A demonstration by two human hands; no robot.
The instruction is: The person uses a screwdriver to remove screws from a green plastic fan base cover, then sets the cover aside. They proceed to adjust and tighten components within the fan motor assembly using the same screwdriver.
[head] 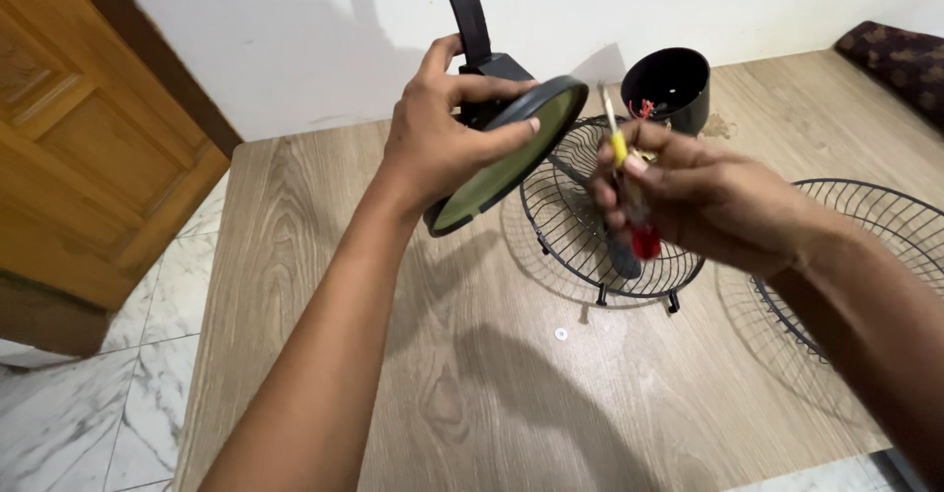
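Round base plate point(506, 153), black-rimmed with a greenish underside, is tilted in mid-air, pinched at its rim by the left hand point(442, 133). Just beside it, the right hand point(688, 197) is clenched on a red-handled screwdriver point(629, 192). I judge a slack pinch could drop the plate onto the wire guard point(590, 227) below.

Room with white wall and wooden door

A wood-grain desk point(324, 217) is set against the white wall point(246, 50); marble floor tiles point(88, 413) are seen beside a wooden door point(79, 148).
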